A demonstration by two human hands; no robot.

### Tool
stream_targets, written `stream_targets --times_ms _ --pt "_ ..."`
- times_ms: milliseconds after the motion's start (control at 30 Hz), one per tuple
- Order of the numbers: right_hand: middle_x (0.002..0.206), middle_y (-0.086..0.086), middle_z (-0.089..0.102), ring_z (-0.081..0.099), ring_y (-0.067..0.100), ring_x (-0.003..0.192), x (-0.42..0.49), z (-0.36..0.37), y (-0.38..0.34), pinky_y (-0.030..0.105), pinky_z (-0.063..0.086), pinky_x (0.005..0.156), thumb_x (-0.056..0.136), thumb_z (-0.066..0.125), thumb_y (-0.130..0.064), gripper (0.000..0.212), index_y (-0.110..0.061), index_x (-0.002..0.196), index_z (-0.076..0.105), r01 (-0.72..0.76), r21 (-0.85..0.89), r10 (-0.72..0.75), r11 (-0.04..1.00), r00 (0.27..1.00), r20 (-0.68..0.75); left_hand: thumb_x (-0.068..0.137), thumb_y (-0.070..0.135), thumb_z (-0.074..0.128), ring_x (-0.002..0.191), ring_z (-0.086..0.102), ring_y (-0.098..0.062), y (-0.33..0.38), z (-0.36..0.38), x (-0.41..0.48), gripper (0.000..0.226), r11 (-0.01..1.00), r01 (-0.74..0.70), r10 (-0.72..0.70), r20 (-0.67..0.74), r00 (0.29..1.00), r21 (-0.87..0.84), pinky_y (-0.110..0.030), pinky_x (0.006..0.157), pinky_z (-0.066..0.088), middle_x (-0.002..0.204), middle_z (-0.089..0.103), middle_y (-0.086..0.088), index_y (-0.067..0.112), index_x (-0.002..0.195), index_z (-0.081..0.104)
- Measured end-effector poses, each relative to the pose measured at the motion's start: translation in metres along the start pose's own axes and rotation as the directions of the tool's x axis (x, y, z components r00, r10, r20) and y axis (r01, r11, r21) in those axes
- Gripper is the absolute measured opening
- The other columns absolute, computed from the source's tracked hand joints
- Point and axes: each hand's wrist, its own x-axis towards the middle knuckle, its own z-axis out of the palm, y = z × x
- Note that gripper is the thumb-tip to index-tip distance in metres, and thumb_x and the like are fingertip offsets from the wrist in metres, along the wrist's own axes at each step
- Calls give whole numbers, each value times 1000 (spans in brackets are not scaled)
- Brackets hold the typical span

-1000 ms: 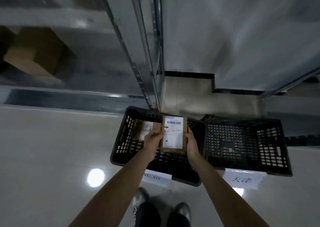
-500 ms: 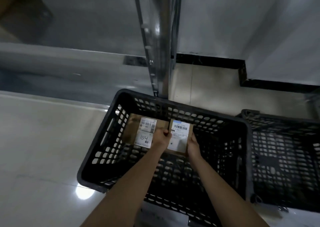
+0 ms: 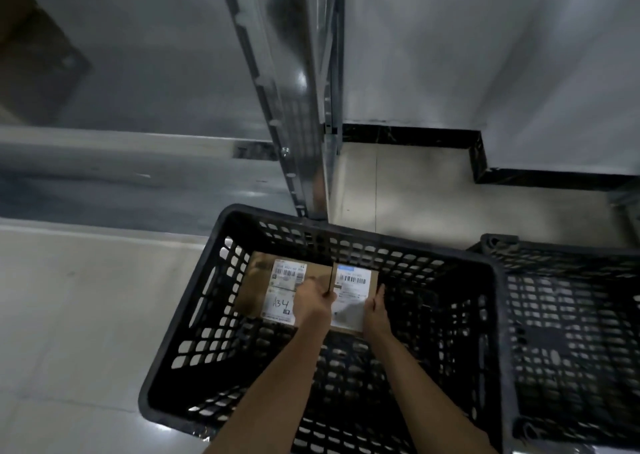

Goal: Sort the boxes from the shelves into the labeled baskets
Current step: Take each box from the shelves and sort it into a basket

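Note:
Both my hands reach down into the left black basket (image 3: 194, 318). They hold a small brown box (image 3: 353, 292) with a white barcode label, low near the basket's floor. My left hand (image 3: 313, 301) grips its left edge and my right hand (image 3: 377, 309) holds its right edge. Right beside it on the left lies another brown box (image 3: 277, 292) with a white label marked "134" by hand. The two boxes are side by side, nearly touching.
A second black basket (image 3: 571, 332) stands directly to the right, with nothing visible in it. A metal shelf upright (image 3: 294, 107) rises behind the left basket. Another brown box (image 3: 31, 55) sits blurred on the shelf at the upper left. Pale glossy floor tiles lie on the left.
I have bent down towards the left basket, so it fills more of the view. Both hands have lowered the held box deeper into it, beside the box marked 134.

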Motion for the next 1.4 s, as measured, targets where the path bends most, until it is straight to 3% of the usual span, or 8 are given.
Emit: stream_targets --times_ms 67,167,300,400,667,1000,1267,1400 --pt "158 25 22 31 42 141 -12 -4 -10 44 29 114 108 31 -25 61 -16 158 -3 -28 -85 26 996 999 -24 100 24 56 119 59 -24 10 -15 -9 31 962 -173 176 5 984 212 -33 96 51 132 60 -9 10 127 58" --pt "166 11 3 5 29 152 -58 -15 -38 43 7 122 107 30 -34 62 -14 158 0 132 -248 -142 960 990 -23 106 41 31 154 13 -23 15 -47 -33 60 743 -486 552 -11 834 461 -39 124 15 166 14 -1 20 160 18" --pt "163 -9 -20 -17 19 151 -143 -41 -89 49 -9 120 103 12 -53 61 -35 155 -13 309 -689 -379 655 924 53 103 51 27 154 3 -23 20 -113 -86 65 580 -545 727 -84 681 606 -50 120 11 167 8 -1 24 160 12" --pt "164 -8 -18 -19 21 151 -214 -66 -144 50 -12 119 99 0 -60 62 -38 156 -9 394 -785 -577 479 815 57 101 53 28 154 7 -24 37 -180 -143 64 500 -558 782 -68 620 662 -52 120 12 167 10 -2 27 159 19" --pt "166 -6 -13 -10 22 153 -415 -135 -352 55 -9 119 100 -3 -59 62 -35 157 -6 458 -854 -756 248 643 125 102 56 24 155 11 -28 129 -392 -312 66 524 -498 803 -206 560 691 -54 121 12 169 5 -2 30 161 8" --pt "166 -2 12 9 26 152 -644 -174 -525 57 4 118 104 10 -55 60 -30 159 11 624 -781 -890 -5 354 288 98 55 31 154 13 -29 168 -613 -501 68 737 -314 656 -524 542 598 -56 120 16 168 14 -4 29 160 18" --pt "163 -3 20 26 27 149 -787 -121 -650 61 22 114 102 12 -56 63 -29 156 25 665 -727 -911 -173 173 375 98 54 33 153 19 -29 130 -804 -603 67 819 -149 557 -705 439 554 -56 118 21 165 25 -5 28 159 22" --pt "166 2 7 19 30 150 -853 -64 -704 61 22 110 102 -2 -50 63 -24 159 4 691 -660 -893 -295 46 447 95 57 36 149 28 -32 88 -897 -629 68 828 -98 541 -740 400 553 -54 118 10 163 30 -6 27 156 32"
